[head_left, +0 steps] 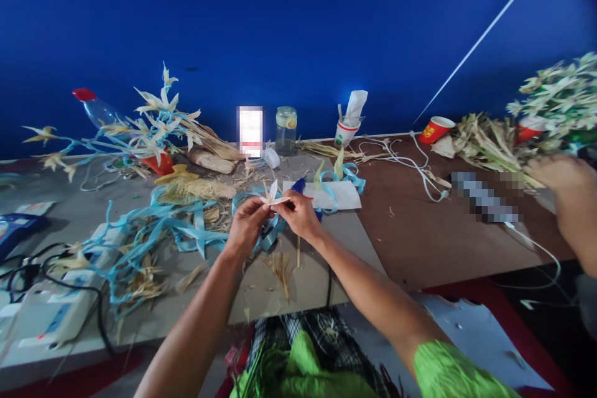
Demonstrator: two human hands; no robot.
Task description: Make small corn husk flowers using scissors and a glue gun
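Both hands meet over the front middle of the table around a small corn husk flower (273,194) with pale pointed petals. My left hand (248,216) pinches its left side. On the other side, my right hand (300,211) grips a petal between thumb and fingers. Just behind the right hand lies a blue tool (299,185), partly hidden, that looks like a glue gun. It rests by a white sheet (342,194). Light blue ribbon (200,233) sprawls to the left of my hands, and dry husk scraps (281,270) lie below them.
A red cup holds husk flowers on blue stems (161,102) at the left. Behind stand a lit screen (250,130), a glass jar (286,132) and a white cup (347,132). A power strip (69,301) with cables lies left. Another person's hand (559,177) is at right.
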